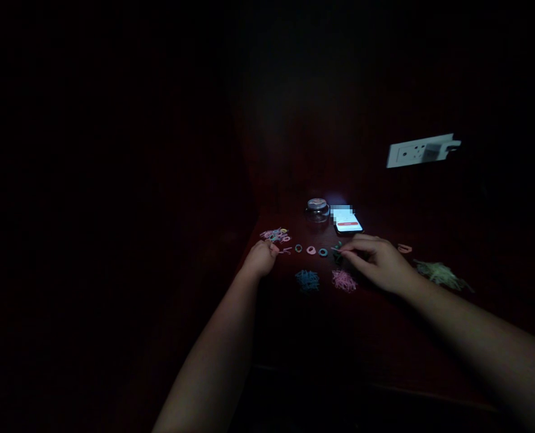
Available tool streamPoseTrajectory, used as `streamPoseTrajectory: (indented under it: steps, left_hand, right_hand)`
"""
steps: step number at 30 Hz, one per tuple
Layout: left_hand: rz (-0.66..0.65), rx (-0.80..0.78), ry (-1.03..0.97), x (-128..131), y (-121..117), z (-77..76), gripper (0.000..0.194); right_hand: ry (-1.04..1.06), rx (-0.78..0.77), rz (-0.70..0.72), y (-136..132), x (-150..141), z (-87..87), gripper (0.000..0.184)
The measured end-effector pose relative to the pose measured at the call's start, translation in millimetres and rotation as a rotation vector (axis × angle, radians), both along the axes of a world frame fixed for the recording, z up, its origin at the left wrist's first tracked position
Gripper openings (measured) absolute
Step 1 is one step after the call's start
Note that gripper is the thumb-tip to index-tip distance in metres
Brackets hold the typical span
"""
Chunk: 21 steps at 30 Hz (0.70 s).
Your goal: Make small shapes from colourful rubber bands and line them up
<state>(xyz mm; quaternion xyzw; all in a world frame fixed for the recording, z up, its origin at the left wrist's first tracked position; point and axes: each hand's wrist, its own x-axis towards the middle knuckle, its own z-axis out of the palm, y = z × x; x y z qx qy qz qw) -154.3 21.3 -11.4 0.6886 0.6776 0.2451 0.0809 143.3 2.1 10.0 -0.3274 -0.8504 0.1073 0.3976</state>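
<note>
At the left end of a row of small rings, my left hand point(262, 257) is closed in a pinch. A thin pinkish looped piece point(286, 250) lies at its fingertips; whether the fingers grip it I cannot tell. My right hand point(375, 260) pinches a thin pale strip point(334, 249) above some dark green pieces point(338, 258). Between the hands lie a green ring point(298, 248), a pink ring point(311, 249) and a blue ring point(323, 252). Nearer me are a blue pile point(307, 280) and a pink pile point(344, 280) of thin band-like pieces.
A mixed pastel pile point(275, 234) lies behind my left hand. A lidded clear jar point(317, 210) and a lit phone point(348, 221) stand farther back. Right of my right hand are an orange piece point(404, 248) and a pale-green pile point(441, 274). A wall socket point(405, 154) holds a plug.
</note>
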Motion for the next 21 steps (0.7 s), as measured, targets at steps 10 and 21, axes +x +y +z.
streamPoseTrajectory:
  steps: [10, 21]
  left_hand:
    - [-0.107, 0.120, -0.085, 10.0, 8.0, -14.7, 0.015]
    - [-0.047, 0.079, -0.034, 12.4, 8.2, -11.4, 0.010]
  right_hand:
    - [-0.009, 0.020, 0.019, -1.5, -2.0, 1.1, 0.021]
    - [-0.041, 0.004, 0.028, -4.6, -4.0, 3.8, 0.020]
